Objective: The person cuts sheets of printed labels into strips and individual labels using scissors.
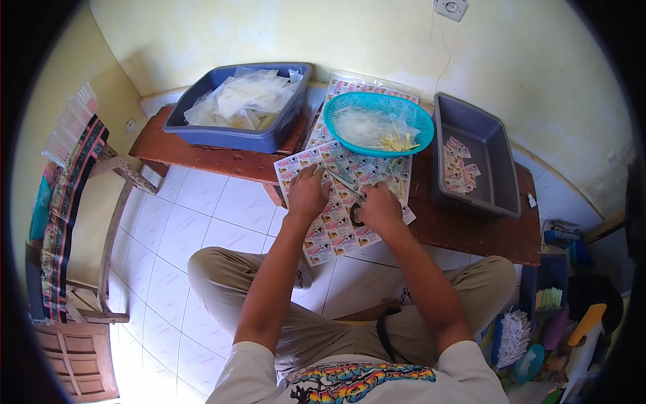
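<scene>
My right hand (381, 207) is closed round the black handle of a pair of scissors (344, 179), whose metal blades point up and left over the paper. My left hand (309, 193) grips a large sheet of printed labels (324, 237) near its upper left part, with the fingertips on the paper. The sheet lies tilted over the front of the bench and hangs toward my lap. Just beyond the hands stands a turquoise plastic basket (330, 126) holding clear plastic pieces and thin yellow strips.
On the brown wooden bench (431, 232), a blue-grey tub (222, 138) with translucent bags stands at left. A grey tub (494, 151) with cut labels is at right. More printed sheet (347, 87) lies behind the basket. Boxes of supplies (515, 337) crowd the floor at right.
</scene>
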`<state>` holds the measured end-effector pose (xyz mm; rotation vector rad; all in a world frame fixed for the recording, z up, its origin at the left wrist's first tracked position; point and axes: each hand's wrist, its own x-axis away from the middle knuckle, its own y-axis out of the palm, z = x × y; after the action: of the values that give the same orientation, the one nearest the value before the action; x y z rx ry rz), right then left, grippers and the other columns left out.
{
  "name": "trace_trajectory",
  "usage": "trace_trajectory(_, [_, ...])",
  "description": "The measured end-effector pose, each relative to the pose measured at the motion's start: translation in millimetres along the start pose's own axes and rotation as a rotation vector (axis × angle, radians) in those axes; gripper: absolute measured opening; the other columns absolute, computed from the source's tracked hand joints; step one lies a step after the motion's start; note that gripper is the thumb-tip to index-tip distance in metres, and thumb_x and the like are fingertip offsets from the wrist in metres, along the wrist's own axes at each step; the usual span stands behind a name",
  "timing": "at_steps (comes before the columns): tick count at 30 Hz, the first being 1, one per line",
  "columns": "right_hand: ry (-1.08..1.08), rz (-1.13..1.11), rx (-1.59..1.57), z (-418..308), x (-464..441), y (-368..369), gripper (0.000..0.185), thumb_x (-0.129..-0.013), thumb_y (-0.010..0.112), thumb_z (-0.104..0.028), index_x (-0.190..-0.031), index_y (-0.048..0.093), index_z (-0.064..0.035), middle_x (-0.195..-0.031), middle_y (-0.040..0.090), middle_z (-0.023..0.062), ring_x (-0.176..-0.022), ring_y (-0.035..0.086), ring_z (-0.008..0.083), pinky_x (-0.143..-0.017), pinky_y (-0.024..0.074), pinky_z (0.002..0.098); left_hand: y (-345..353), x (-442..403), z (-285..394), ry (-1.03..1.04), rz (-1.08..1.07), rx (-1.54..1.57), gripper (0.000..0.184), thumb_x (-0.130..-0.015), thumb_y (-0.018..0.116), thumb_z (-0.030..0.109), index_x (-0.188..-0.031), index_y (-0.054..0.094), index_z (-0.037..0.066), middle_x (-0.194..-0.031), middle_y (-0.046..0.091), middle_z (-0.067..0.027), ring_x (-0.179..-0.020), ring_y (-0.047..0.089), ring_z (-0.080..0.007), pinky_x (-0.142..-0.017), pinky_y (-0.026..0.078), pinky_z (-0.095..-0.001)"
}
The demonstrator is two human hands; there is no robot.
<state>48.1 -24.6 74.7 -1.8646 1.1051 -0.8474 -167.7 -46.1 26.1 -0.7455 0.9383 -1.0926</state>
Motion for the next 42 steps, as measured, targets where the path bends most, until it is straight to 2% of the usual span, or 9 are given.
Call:
trace_trajectory(3, [-0.039, 0.131, -0.054, 5.2, -7.3, -18.9, 0.048, -0.082, 0.087, -0.02, -0.125, 0.071, -0.0039, -0.121, 0.067, 0.0227, -0.114, 0.069, 0.0431, -0.097, 0.0583, 0.0528, -17.7, -20.3, 23.7, 0.136, 0.069, 0.008, 0.043, -0.094, 0.08, 0.025, -0.131, 0.073, 0.004, -0.143, 0.068, -0.0189, -0.132, 0.064, -0.0382, -0.111, 0.051, -0.0518])
trace_trajectory(5, [-0.19, 0.323, -0.11, 13.6, -13.1, -39.0, 0.043, -0.086, 0.084, -0.019, -0.125, 0.073, -0.0063, -0.121, 0.069, 0.0203, -0.112, 0.07, 0.0414, -0.096, 0.0584, 0.0523, -30.8, -40.6, 28.0, 0.224, 0.067, -0.037, 0.044, -0.093, 0.081, 0.027, -0.131, 0.073, 0.006, -0.144, 0.068, -0.0176, -0.134, 0.064, -0.0364, -0.11, 0.05, -0.0517])
trace_trajectory(12, [-0.262, 0.35, 0.026, 65.2, -63.1, -106.8, 0.03, -0.091, 0.08, -0.013, -0.121, 0.078, -0.0106, -0.12, 0.073, 0.0116, -0.114, 0.07, 0.0351, -0.098, 0.0586, 0.0466, -57.7, -127.4, 51.8, 0.528, -0.195, -0.163, 0.043, -0.092, 0.083, 0.031, -0.13, 0.074, 0.014, -0.147, 0.067, -0.0116, -0.137, 0.061, -0.0325, -0.109, 0.052, -0.0489])
trace_trajectory(16, [-0.18, 0.333, -0.006, 85.5, -77.5, -84.4, 0.027, -0.091, 0.08, -0.015, -0.118, 0.081, -0.0117, -0.12, 0.073, 0.0106, -0.114, 0.07, 0.034, -0.098, 0.0588, 0.0465, -33.0, -138.2, 35.3, 0.488, -0.267, -0.1, 0.041, -0.089, 0.084, 0.031, -0.125, 0.076, 0.013, -0.143, 0.07, -0.0116, -0.134, 0.064, -0.0329, -0.107, 0.054, -0.0464])
trace_trajectory(19, [-0.125, 0.34, 0.011, 83.8, -89.8, -82.1, 0.022, -0.091, 0.08, -0.016, -0.112, 0.083, -0.0117, -0.118, 0.074, 0.0095, -0.113, 0.07, 0.033, -0.098, 0.059, 0.0461, -31.1, -152.0, 32.0, 0.548, -0.245, -0.102, 0.034, -0.087, 0.085, 0.029, -0.116, 0.08, 0.011, -0.129, 0.076, -0.0095, -0.123, 0.069, -0.0317, -0.1, 0.056, -0.0454])
trace_trajectory(21, [-0.145, 0.35, -0.003, 85.4, -91.2, -77.4, 0.017, -0.091, 0.08, -0.016, -0.107, 0.084, -0.0095, -0.113, 0.075, 0.0091, -0.112, 0.071, 0.0321, -0.096, 0.0593, 0.0458, -29.4, -152.3, 30.3, 0.551, -0.279, -0.12, 0.025, -0.086, 0.084, 0.027, -0.106, 0.082, 0.011, -0.112, 0.079, -0.0059, -0.111, 0.073, -0.0298, -0.095, 0.056, -0.0466])
trace_trajectory(24, [-0.145, 0.389, -0.021, 86.2, -96.5, -74.5, 0.016, -0.09, 0.082, -0.015, -0.103, 0.083, -0.0077, -0.108, 0.077, 0.0097, -0.108, 0.072, 0.0329, -0.094, 0.0581, 0.0448, -35.2, -154.3, 35.3, 0.485, -0.294, -0.147, 0.017, -0.086, 0.084, 0.024, -0.098, 0.084, 0.011, -0.103, 0.079, -0.0042, -0.102, 0.074, -0.0291, -0.091, 0.055, -0.0459])
trace_trajectory(31, [-0.17, 0.474, -0.075, 92.3, -112.3, -65.5, 0.015, -0.09, 0.081, -0.019, -0.099, 0.082, -0.0058, -0.106, 0.077, 0.0096, -0.109, 0.071, 0.0314, -0.095, 0.058, 0.044, -26.8, -174.9, 28.2, 0.449, -0.288, -0.11, 0.017, -0.085, 0.084, 0.023, -0.097, 0.085, 0.011, -0.104, 0.08, -0.0053, -0.099, 0.074, -0.0307, -0.089, 0.058, -0.0445])
trace_trajectory(42, [-0.162, 0.49, -0.042, 78.8, -131.7, -66.5, 0.019, -0.091, 0.08, -0.018, -0.107, 0.082, -0.0057, -0.11, 0.077, 0.0113, -0.113, 0.071, 0.0333, -0.097, 0.0581, 0.0446, -21.7, -187.4, 12.1, 0.423, -0.249, -0.096, 0.021, -0.086, 0.084, 0.016, -0.105, 0.083, 0.008, -0.115, 0.079, -0.0085, -0.107, 0.074, -0.0324, -0.093, 0.059, -0.0447])
